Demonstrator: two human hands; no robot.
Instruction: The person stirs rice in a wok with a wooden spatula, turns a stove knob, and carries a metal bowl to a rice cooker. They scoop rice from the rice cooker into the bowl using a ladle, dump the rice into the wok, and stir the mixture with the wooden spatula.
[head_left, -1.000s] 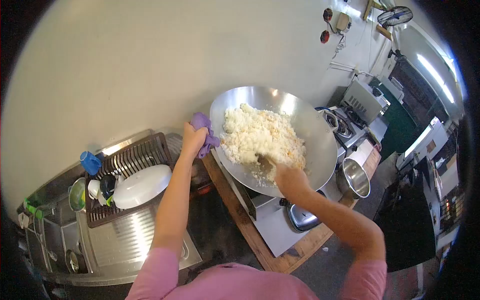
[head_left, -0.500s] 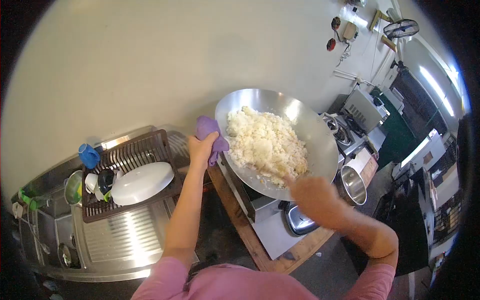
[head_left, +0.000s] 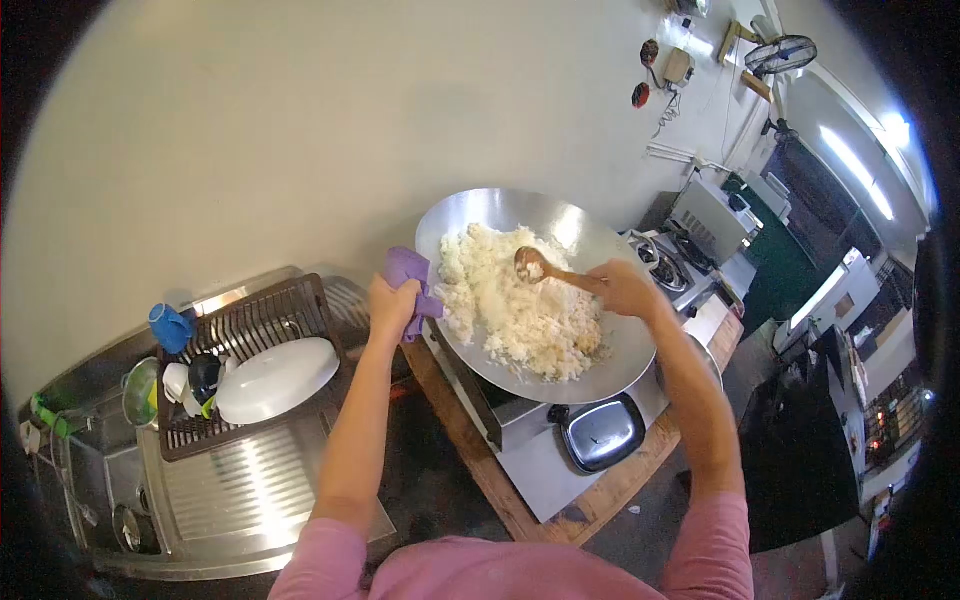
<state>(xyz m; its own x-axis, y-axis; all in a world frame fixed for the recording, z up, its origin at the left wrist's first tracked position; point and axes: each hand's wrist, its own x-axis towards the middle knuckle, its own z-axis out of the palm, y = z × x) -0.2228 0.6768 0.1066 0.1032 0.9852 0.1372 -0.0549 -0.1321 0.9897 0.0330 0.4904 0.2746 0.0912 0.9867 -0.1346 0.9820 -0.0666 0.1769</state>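
A wide metal wok [head_left: 625,345] sits on the stove and holds a large heap of white rice [head_left: 490,290] with some yellowish bits. My right hand [head_left: 628,290] is closed round the handle of a wooden spoon [head_left: 530,265], whose bowl is over the rice with a few grains in it. At the wok's left edge, my left hand [head_left: 393,303] grips a folded purple cloth [head_left: 408,268]. The cloth covers the part of the rim there, so the wok's handle is hidden.
Left of the stove is a steel sink [head_left: 230,490] with a brown dish rack [head_left: 320,320] holding a white dish [head_left: 280,380] and a blue cup [head_left: 170,328]. A dark-rimmed lid [head_left: 603,432] lies before the wok. Behind on the right are another burner [head_left: 665,268] and a metal pot [head_left: 708,365].
The wooden spoon has come up out of the rice, and my right hand has risen from the wok's near edge to its right side. My left hand stays at the rim with the cloth.
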